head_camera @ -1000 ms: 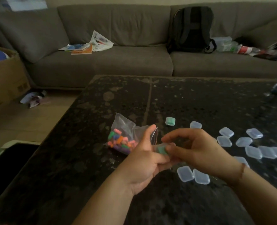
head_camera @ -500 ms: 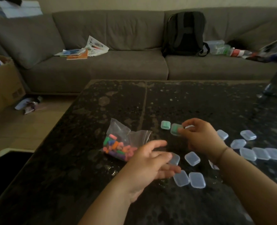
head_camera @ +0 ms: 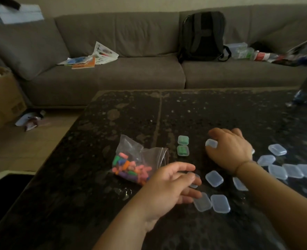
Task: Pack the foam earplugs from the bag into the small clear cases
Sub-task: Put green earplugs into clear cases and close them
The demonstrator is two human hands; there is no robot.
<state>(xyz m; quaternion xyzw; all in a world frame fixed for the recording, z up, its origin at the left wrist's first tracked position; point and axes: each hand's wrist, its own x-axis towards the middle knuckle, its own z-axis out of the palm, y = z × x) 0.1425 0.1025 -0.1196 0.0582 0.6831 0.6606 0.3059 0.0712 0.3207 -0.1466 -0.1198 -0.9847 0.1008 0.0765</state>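
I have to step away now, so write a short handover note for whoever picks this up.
Left hand: open, hovering beside the earplug bag.
Right hand: gripping one empty clear case.
Done: two filled cases lie closed, one behind the other, right of the bag.
Left: the empty cases spread across the table near both hands; the bag holds many earplugs.

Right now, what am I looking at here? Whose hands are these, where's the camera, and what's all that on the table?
No machine: a person packing earplugs, filmed by one camera worn on their head, looking down. On the dark table lie a bag of coloured earplugs, two filled cases and many empty clear cases. The right hand closes its grip on one clear case. The left hand hovers open, holding nothing.
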